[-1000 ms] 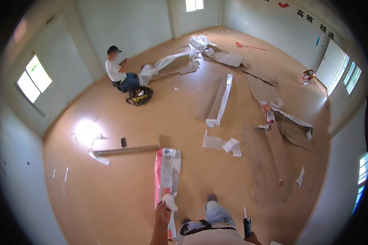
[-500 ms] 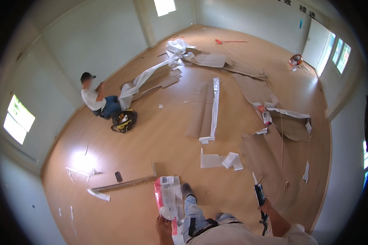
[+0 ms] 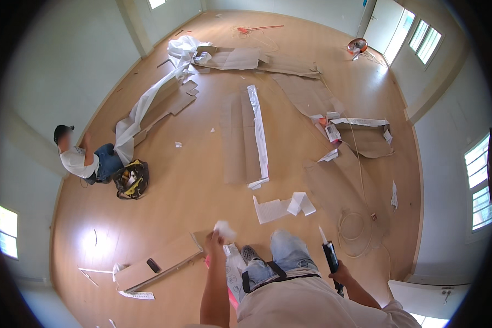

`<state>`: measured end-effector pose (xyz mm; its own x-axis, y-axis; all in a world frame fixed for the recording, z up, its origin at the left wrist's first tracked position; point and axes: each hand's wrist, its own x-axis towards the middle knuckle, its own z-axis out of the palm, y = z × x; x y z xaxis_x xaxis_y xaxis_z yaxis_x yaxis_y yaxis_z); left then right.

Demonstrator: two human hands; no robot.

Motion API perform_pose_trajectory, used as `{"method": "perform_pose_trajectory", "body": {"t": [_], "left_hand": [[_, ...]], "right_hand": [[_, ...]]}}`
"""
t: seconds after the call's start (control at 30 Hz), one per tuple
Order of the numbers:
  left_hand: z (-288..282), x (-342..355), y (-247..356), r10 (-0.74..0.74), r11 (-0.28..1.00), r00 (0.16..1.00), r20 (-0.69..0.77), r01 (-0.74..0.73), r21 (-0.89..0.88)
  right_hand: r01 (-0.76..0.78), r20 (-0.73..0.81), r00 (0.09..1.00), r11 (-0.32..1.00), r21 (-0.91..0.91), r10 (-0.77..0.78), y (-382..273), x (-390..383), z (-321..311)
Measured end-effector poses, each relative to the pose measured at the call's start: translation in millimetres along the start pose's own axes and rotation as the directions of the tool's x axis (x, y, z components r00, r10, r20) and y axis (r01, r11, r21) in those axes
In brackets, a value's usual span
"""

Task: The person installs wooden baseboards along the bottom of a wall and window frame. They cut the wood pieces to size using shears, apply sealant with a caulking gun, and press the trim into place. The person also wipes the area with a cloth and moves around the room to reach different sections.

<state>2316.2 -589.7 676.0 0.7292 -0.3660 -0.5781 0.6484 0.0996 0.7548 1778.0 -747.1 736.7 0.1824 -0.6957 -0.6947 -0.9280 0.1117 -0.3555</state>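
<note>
In my right hand (image 3: 341,274) is a caulking gun (image 3: 330,257) with a dark cartridge, its long white nozzle pointing up and forward. My fingers are wrapped round its rear part. My left hand (image 3: 214,240) reaches forward and pinches a wad of white, crumpled material (image 3: 224,229), paper or thin plastic, blurred by motion. Beneath my left forearm, a pink and white printed plastic bag (image 3: 234,268) lies on the floor by my shoe, partly covered by the arm.
A cardboard box piece (image 3: 161,262) with a black phone-like object (image 3: 153,265) lies at left. Flattened cardboard (image 3: 240,142), white strips (image 3: 273,209) and a coiled cord (image 3: 351,227) spread ahead. A person (image 3: 82,158) sits at left beside a tool bag (image 3: 132,180). A red-rimmed fan (image 3: 357,46) stands far right.
My left hand has lifted the white wad away from the bag and moved forward. My body has turned slightly right, shifting the room leftward in view. The caulking gun stays in my right hand.
</note>
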Motion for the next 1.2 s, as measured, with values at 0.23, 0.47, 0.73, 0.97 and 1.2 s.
{"method": "perform_pose_trajectory", "body": {"t": [0.23, 0.47, 0.73, 0.97, 1.2], "left_hand": [[157, 100, -6, -0.006, 0.913, 0.98, 0.198, -0.075, 0.401], [65, 97, -24, -0.327, 0.757, 0.939, 0.109, 0.191, 0.624], [92, 70, 71, -0.168, 0.853, 0.979, -0.116, 0.204, 0.481], [190, 90, 120, -0.162, 0.932, 0.981, 0.106, 0.117, 0.343], [221, 130, 159, -0.078, 0.892, 0.975, -0.208, -0.025, -0.451]], "right_hand": [[-0.211, 0.1, 0.97, 0.971, -0.109, 0.222, 4, 27, 21], [-0.183, 0.11, 0.976, 0.981, -0.064, 0.189, -60, 152, -11], [0.296, 0.081, 0.954, 0.947, -0.122, -0.288, -289, 342, -110], [0.73, 0.395, 0.668, 0.658, -0.184, -0.63, -575, 319, -105], [0.979, 0.565, 0.022, -0.097, -0.179, -0.825, -698, 229, -9]]}}
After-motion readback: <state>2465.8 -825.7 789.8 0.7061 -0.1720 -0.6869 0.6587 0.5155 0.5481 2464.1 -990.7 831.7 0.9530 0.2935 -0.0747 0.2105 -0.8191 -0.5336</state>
